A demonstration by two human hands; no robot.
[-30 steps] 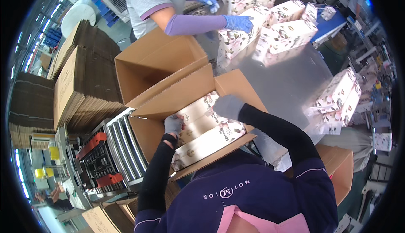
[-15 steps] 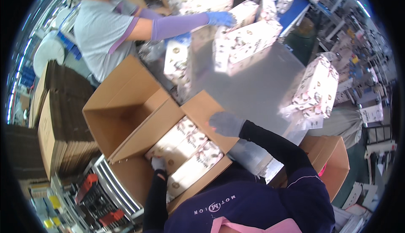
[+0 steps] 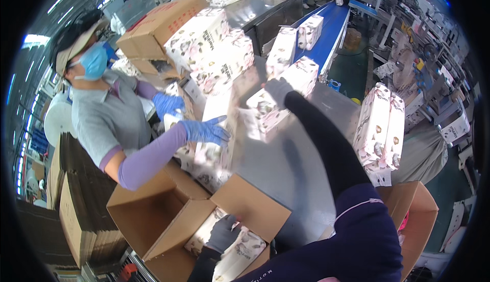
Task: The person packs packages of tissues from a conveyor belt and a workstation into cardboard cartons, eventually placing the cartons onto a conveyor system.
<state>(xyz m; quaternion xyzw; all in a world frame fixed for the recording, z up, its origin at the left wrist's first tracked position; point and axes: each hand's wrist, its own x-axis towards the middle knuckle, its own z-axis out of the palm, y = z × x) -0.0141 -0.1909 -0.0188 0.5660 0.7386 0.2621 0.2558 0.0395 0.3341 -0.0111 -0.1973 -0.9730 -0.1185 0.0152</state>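
My left hand, in a grey glove, rests with its fingers over the white flower-printed tissue packs in the open carton. Nothing is lifted in it. My right hand, gloved too, reaches far across the metal table, fingers outstretched against a group of similar packs below the conveyor's end. Its fingertips are a little blurred. To the left, a co-worker's blue-gloved hands lie on other packs.
A blue conveyor belt carries packs toward the metal table. Upright packs stand at the table's right. An open carton is beside my right arm. Flattened cartons are stacked at left. A closed carton sits behind the co-worker.
My right hand has moved from the carton flap far across the table to the packs. My left hand has shifted onto the packs' top. The co-worker's hands have drawn back leftward. The view has tilted up.
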